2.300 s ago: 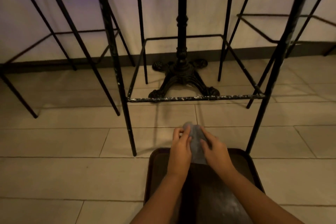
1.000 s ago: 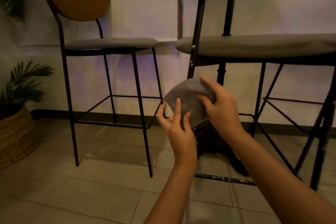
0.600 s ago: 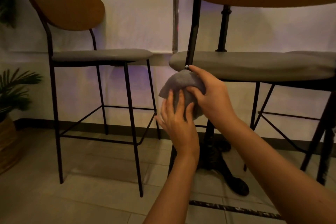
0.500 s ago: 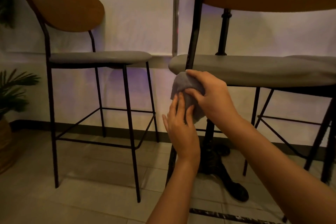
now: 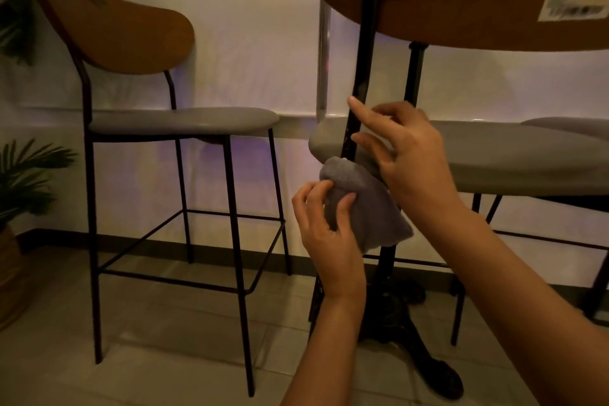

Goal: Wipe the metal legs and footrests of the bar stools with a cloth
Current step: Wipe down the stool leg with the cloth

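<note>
Head view: our left hand (image 5: 324, 231) pinches the grey cloth (image 5: 365, 204), bunched against the near stool's black upright (image 5: 361, 76) just below the seat edge. Our right hand (image 5: 408, 155) hovers above the cloth, fingers spread loose, index fingertip touching the upright.

The tiled floor (image 5: 164, 339) bears two bar stools (image 5: 184, 122) (image 5: 494, 155) and a table base (image 5: 412, 339).

A bar or café seating area: tall bar stools (image 5: 171, 148) with metal legs, a cast-iron pedestal table (image 5: 408, 323), potted palms (image 5: 23, 181), tiled floor (image 5: 164, 356).
</note>
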